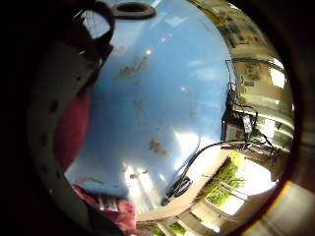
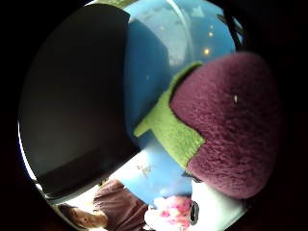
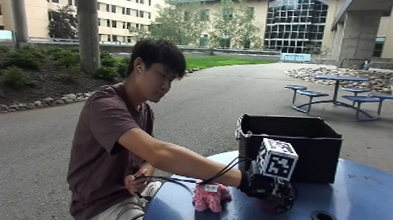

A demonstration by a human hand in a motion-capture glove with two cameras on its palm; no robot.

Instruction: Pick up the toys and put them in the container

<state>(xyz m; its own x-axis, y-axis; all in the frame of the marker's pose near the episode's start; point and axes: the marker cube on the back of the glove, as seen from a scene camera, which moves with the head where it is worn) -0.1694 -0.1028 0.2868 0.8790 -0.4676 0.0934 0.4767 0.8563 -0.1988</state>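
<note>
No readable text, brand, number or sign anywhere. Small white tag (image 3: 211,188) on the pink plush toy (image 3: 210,197) on the bench (image 3: 366,197): too small to read. No lettering on the black container (image 3: 289,149), nor on the purple plush toy (image 2: 226,127) close to the palm.

Outdoor paved plaza (image 3: 251,87) w/ bldgs (image 3: 121,6), picnic tables (image 3: 337,93) (blue), lawn, daylight.
</note>
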